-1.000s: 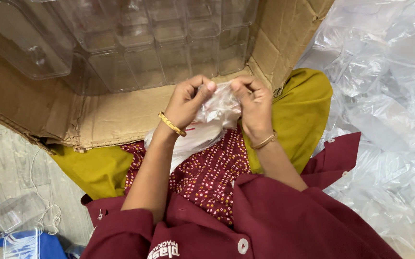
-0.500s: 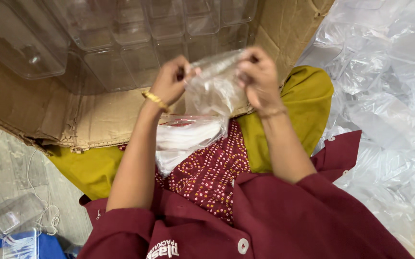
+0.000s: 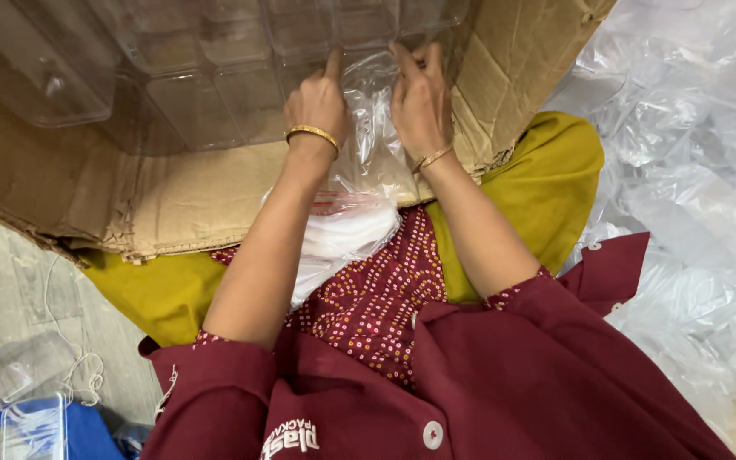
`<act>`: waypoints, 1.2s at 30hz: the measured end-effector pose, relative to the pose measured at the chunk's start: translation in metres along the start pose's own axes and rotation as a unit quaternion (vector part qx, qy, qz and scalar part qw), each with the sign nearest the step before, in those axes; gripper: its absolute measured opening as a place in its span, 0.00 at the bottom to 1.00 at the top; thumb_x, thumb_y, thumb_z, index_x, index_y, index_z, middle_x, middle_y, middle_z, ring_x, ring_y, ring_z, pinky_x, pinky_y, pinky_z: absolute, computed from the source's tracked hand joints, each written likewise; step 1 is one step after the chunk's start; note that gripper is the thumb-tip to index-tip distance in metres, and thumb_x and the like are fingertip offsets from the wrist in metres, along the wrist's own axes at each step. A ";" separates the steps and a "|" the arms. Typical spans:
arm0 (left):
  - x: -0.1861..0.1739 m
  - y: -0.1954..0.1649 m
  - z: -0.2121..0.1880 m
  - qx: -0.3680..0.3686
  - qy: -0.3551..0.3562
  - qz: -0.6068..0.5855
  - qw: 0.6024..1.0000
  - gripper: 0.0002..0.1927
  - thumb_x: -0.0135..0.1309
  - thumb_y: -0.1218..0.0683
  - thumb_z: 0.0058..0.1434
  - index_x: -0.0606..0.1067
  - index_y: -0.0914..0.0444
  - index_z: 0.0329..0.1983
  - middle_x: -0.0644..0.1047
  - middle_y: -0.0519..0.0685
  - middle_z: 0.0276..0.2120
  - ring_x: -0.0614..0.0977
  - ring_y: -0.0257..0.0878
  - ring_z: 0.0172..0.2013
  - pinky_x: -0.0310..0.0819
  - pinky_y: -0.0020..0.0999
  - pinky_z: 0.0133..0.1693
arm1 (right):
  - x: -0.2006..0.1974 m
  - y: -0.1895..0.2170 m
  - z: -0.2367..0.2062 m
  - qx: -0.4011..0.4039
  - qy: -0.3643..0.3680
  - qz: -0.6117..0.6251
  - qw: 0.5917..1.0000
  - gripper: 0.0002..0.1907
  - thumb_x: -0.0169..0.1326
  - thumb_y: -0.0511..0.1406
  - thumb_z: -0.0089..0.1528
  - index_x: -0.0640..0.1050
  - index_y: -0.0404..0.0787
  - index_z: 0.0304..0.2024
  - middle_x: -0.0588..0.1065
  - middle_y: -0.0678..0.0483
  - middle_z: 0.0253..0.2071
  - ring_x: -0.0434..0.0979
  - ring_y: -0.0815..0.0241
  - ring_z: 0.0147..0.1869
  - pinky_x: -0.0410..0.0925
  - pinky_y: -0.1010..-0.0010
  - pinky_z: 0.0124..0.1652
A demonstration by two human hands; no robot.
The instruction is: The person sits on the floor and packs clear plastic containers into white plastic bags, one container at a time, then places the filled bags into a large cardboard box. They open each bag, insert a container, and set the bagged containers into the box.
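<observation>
My left hand (image 3: 318, 100) and my right hand (image 3: 420, 95) both grip the top edge of a clear plastic bag (image 3: 371, 145), holding it up at the mouth of a cardboard box (image 3: 172, 200). The bag hangs down between my forearms onto my lap, where a stack of more clear bags (image 3: 338, 234) lies. Each wrist carries a gold bangle. Inside the box sit clear plastic containers (image 3: 214, 77) packed side by side; my fingertips reach up against them.
A heap of crumpled clear plastic sheeting (image 3: 691, 170) fills the right side. On the grey floor at lower left lie a clear plastic container (image 3: 19, 375), a loose string and a blue item (image 3: 70, 430). My yellow trousers spread under the box flap.
My hands have lifted the bag from my lap up and forward to the box opening, and the bag has stretched out flat between them.
</observation>
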State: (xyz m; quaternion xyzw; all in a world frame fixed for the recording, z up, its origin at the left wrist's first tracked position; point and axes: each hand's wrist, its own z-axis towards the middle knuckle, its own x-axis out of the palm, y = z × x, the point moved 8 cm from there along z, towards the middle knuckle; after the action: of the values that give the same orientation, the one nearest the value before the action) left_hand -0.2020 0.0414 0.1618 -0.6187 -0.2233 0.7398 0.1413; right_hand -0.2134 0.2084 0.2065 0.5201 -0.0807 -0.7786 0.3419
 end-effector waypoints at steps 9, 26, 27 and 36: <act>-0.016 -0.006 -0.032 0.099 -0.081 -0.165 0.978 0.22 0.49 0.63 0.61 0.71 0.61 0.60 0.80 0.59 0.37 0.82 0.60 0.35 0.75 0.53 0.37 | -0.004 0.002 -0.022 0.010 0.002 0.120 0.993 0.33 0.45 0.18 0.60 0.66 0.42 0.67 0.73 0.40 0.63 0.75 0.43 0.65 0.69 0.58 0.62; -0.035 -0.019 -0.073 -0.150 0.156 -0.655 0.724 0.30 0.43 0.60 0.70 0.58 0.56 0.76 0.72 0.40 0.19 0.70 0.28 0.18 0.56 0.24 0.19 | -0.099 0.058 -0.051 0.072 0.004 0.174 0.982 0.19 0.49 0.23 0.67 0.79 0.41 0.57 0.73 0.50 0.43 0.75 0.58 0.45 0.68 0.71 0.43; -0.042 -0.020 -0.071 -0.119 0.161 -0.621 0.758 0.31 0.45 0.60 0.70 0.58 0.57 0.77 0.72 0.41 0.19 0.70 0.28 0.18 0.58 0.24 0.20 | -0.098 0.057 -0.051 0.088 0.012 0.172 0.981 0.19 0.49 0.23 0.67 0.80 0.41 0.57 0.72 0.50 0.41 0.74 0.58 0.43 0.68 0.71 0.40; -0.068 -0.029 -0.081 -0.043 0.133 -0.466 0.874 0.19 0.48 0.55 0.70 0.70 0.58 0.64 0.70 0.40 0.17 0.70 0.26 0.17 0.64 0.25 0.21 | -0.088 0.028 -0.050 0.116 0.068 0.306 0.943 0.22 0.46 0.24 0.65 0.75 0.37 0.62 0.71 0.59 0.44 0.70 0.71 0.42 0.65 0.80 0.39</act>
State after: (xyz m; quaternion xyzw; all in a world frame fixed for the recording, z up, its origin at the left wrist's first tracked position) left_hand -0.1120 0.0462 0.2236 -0.5409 -0.4965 0.4885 0.4715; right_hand -0.1382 0.2531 0.2639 0.5583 -0.3024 -0.5845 0.5051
